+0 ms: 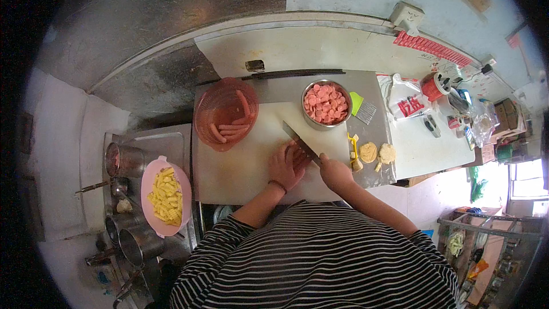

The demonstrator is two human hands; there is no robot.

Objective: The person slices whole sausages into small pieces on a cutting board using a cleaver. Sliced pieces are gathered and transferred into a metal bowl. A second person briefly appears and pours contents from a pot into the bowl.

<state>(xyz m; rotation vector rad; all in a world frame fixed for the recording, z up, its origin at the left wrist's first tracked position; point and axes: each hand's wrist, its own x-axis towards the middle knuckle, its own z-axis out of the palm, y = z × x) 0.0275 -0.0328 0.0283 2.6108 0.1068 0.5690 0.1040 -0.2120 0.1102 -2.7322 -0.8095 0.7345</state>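
My right hand [336, 173] grips a kitchen knife [301, 143], its blade slanting up and left over the white cutting board [240, 176]. Beside the blade, my left hand [286, 167] lies on several pink sausages [303, 159], its fingers partly hiding them. Sliced pink sausage [325, 104] fills a round steel bowl at the board's upper right corner. A red plastic basket [201, 116] at the upper left holds several whole sausages [233, 127].
A pink colander [187, 189] of crinkle-cut potatoes stands left among metal pots [136, 246]. Right of the board lie a green-handled crinkle cutter [363, 108], a yellow peeler [353, 142] and pale peeled pieces [368, 152]. A plastic bag [405, 96] sits farther right.
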